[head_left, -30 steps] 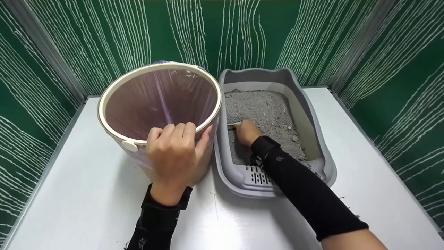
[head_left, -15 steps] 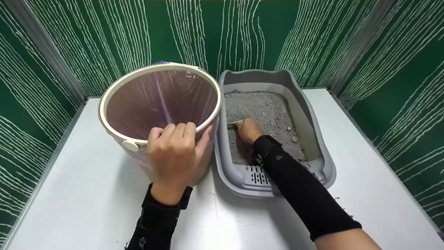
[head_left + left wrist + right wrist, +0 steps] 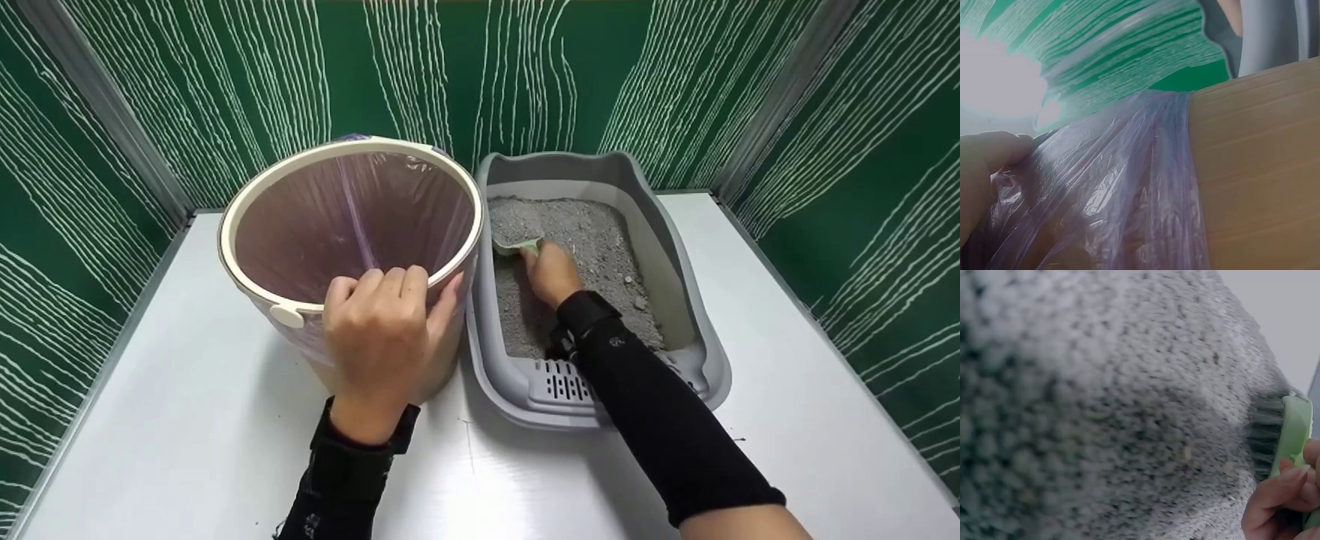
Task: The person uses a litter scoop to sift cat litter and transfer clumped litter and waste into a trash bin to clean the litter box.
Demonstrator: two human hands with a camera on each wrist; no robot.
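Observation:
My left hand (image 3: 379, 337) grips the near rim of a round waste bin (image 3: 441, 367), fingers over the edge and thumb outside. A thin purple bag (image 3: 1129, 197) lines the bin and hangs over its outer wall. Inside the grey litter box (image 3: 686, 300), my right hand (image 3: 553, 274) holds a green litter scoop (image 3: 1296, 427) by its handle. Dark slots show along the scoop's head, which touches the grey cat litter (image 3: 1157, 382). A paler patch of litter lies just beyond the scoop; I cannot tell how much is in it.
Bin and litter box stand side by side on a white table (image 3: 187, 420). Green panels (image 3: 517, 75) with white streaks enclose the back and sides. The box's front edge has a slotted step (image 3: 568, 386). A few dark crumbs lie on the table.
My right hand has moved the scoop away from me and slightly right through the litter, and more of the scoop shows. The left hand keeps its hold on the bin rim.

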